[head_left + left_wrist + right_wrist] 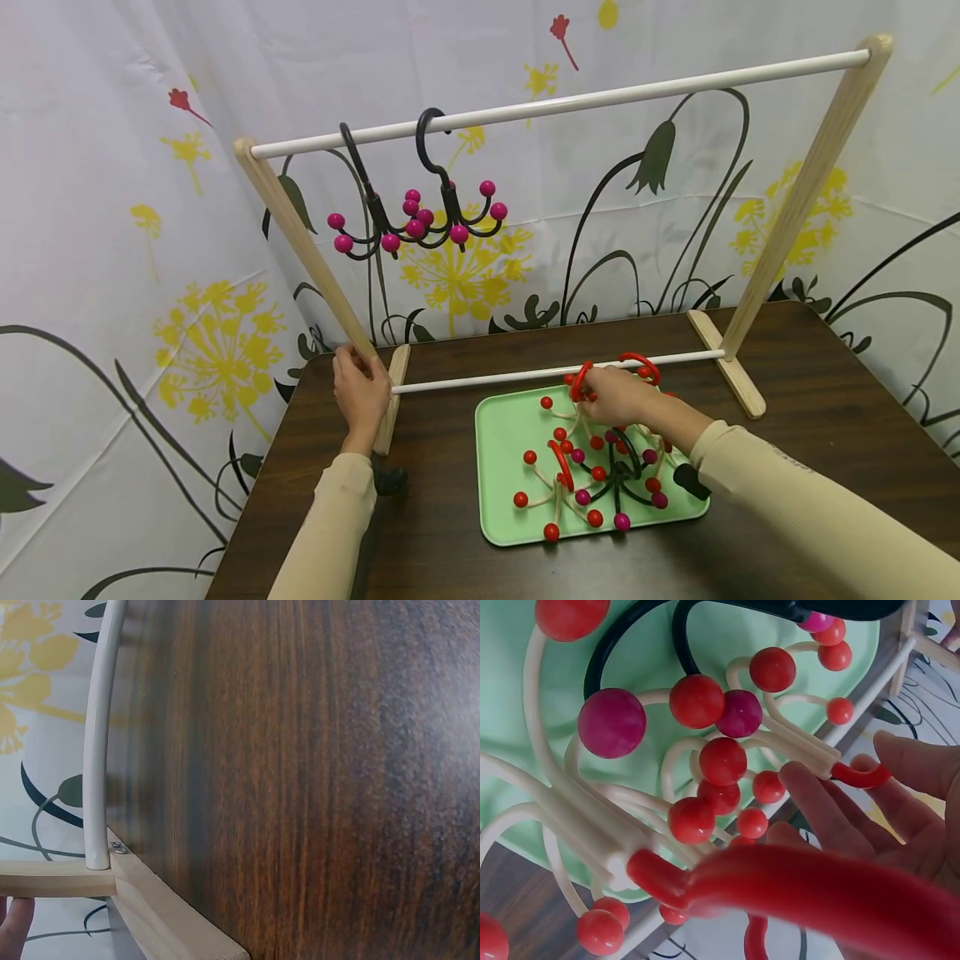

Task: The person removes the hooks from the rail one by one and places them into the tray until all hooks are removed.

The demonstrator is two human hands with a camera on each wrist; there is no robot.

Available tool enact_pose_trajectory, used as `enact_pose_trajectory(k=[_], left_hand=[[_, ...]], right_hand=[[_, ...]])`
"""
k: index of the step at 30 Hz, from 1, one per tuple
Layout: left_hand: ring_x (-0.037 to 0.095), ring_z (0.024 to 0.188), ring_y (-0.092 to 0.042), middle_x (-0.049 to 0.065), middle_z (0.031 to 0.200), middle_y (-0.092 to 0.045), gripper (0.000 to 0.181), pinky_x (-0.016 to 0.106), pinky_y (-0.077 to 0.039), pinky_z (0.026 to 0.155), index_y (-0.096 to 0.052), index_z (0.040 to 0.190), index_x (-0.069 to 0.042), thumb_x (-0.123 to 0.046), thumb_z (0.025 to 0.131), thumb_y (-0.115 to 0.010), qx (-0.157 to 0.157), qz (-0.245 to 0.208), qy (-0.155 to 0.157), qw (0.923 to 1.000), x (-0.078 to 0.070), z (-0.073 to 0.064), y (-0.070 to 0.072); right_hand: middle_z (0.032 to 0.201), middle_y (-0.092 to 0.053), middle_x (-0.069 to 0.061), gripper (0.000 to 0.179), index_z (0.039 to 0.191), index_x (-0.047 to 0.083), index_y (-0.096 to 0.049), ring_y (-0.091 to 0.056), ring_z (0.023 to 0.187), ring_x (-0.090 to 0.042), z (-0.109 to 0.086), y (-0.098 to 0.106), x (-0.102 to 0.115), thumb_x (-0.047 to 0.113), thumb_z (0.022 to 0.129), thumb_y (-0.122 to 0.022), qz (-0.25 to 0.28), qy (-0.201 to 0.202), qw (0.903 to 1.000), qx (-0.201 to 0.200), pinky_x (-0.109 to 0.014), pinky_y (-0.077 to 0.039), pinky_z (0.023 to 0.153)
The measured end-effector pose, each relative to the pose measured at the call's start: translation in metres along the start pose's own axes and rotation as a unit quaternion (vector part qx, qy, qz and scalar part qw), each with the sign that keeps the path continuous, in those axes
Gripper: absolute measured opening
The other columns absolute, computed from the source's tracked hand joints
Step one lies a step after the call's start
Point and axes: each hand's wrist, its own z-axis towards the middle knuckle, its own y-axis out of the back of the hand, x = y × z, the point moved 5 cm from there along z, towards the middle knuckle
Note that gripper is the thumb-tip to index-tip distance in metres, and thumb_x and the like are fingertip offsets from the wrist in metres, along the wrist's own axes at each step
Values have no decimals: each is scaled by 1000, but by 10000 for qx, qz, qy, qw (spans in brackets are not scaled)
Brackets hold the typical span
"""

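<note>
My right hand (611,396) is over the green tray (498,417), its thumb and fingers around the red hook (862,776) of a cream hanger with red ball tips (799,739). Another cream hanger (557,492) with a red hook lies at the tray's front left. Beside it is a black hanger with magenta balls (617,477), overlapping the others. My left hand (362,392) grips the left wooden post (315,262) of a rack low down, near its foot. In the left wrist view only a fingertip (16,922) shows against that post.
Two black hangers with magenta balls (378,217) hang from the left part of the white top rail (600,102). A white lower rail (487,380) runs behind the tray, joining the rack's wooden feet (726,362). All stand on a dark wooden table (442,500) before a flower-printed curtain.
</note>
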Motion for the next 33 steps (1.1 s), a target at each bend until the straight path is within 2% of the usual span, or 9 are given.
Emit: enact_pose_trajectory(k=[3,6,14,18,20,24,30,33], left_hand=[[35,76,-53,16,96,-51,32,49,-38,64,-50,121,-2,-15,94,-60,-2,18,0,10000,0,0,-1],[35,76,-53,16,96,-51,32,49,-38,64,-50,122,-2,-15,94,-60,8,35,-3,10000,1,0,-2],[35,75,-53,16,96,-51,31,49,-38,63,-50,121,-2,-16,94,-59,-40,69,-6,10000,3,1,-2],[36,75,-53,16,96,-51,31,50,-38,63,-51,120,-2,-15,94,-60,-40,43,-15,10000,2,1,-2],[36,75,-53,16,96,-51,31,50,-38,63,-51,120,-2,-15,94,-60,-54,36,-18,10000,2,0,-1],[36,75,-53,16,96,-51,30,50,-38,63,-51,119,-2,-15,94,-60,-42,37,-5,10000,3,0,-1],[35,76,-54,17,97,-51,31,50,-38,64,-50,120,-2,-15,94,-60,2,38,-4,10000,3,0,-1],[36,76,-53,17,97,-51,31,50,-38,64,-50,120,-2,-15,94,-60,27,17,-12,10000,2,0,-1]], right_hand=[[81,-65,-4,11,96,3,-67,-55,66,-16,-1,2,0,12,91,-65,39,-33,10000,46,-32,-45,63],[96,-69,-8,17,102,2,-68,-61,78,-19,-3,3,1,15,91,-66,14,-45,10000,78,-37,-50,71],[106,-70,-13,26,113,2,-70,-66,87,-22,-10,13,5,19,93,-67,148,-136,9997,110,-40,-52,77],[106,-71,-10,27,114,2,-71,-65,84,-18,-14,19,8,17,93,-66,173,-131,9997,141,-37,-52,74],[106,-71,-9,25,115,1,-71,-63,78,-15,-17,23,11,15,94,-65,251,-111,9995,147,-35,-51,70],[104,-71,-9,24,113,0,-71,-63,75,-14,-23,36,19,13,95,-63,264,-107,9996,14,-34,-51,68],[78,-69,1,15,98,3,-74,-60,64,-12,-28,63,37,13,94,-64,209,6,9990,-386,-32,-49,62],[77,-68,1,13,95,5,-75,-59,64,-12,-27,78,51,14,93,-65,150,152,9965,-811,-33,-48,63]])
